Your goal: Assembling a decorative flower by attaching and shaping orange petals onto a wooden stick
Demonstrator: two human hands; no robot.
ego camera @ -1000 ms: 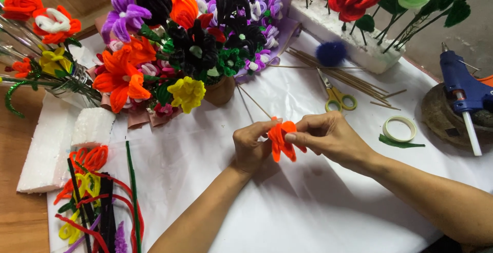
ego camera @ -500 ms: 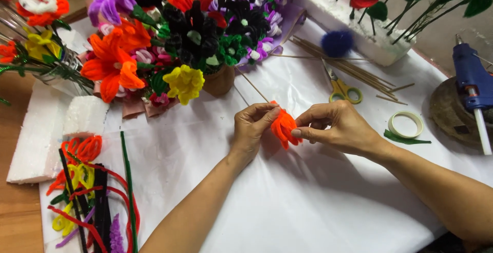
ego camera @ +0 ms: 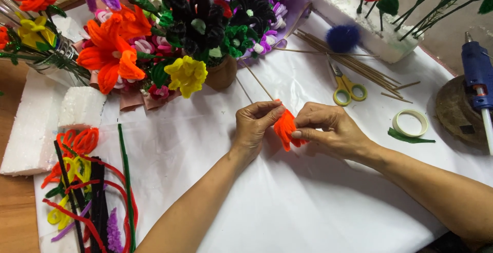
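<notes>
An orange pipe-cleaner flower (ego camera: 284,127) on a thin wooden stick (ego camera: 258,84) is held between both hands over the white table cover (ego camera: 308,201). My left hand (ego camera: 255,127) pinches the flower's top left side with fingertips. My right hand (ego camera: 328,129) grips its right side, thumb against the petals. The stick runs up and left from the flower toward the bouquet.
A big bouquet of pipe-cleaner flowers (ego camera: 179,32) stands behind. Loose pipe cleaners (ego camera: 87,191) and foam blocks (ego camera: 31,129) lie left. Yellow scissors (ego camera: 346,86), wooden sticks (ego camera: 354,63), a tape roll (ego camera: 410,123) and a blue glue gun (ego camera: 477,78) lie right.
The view has shifted slightly. Both hands have kept hold of the orange flower, pressing its petals closer together; the flower looks more bunched now.
</notes>
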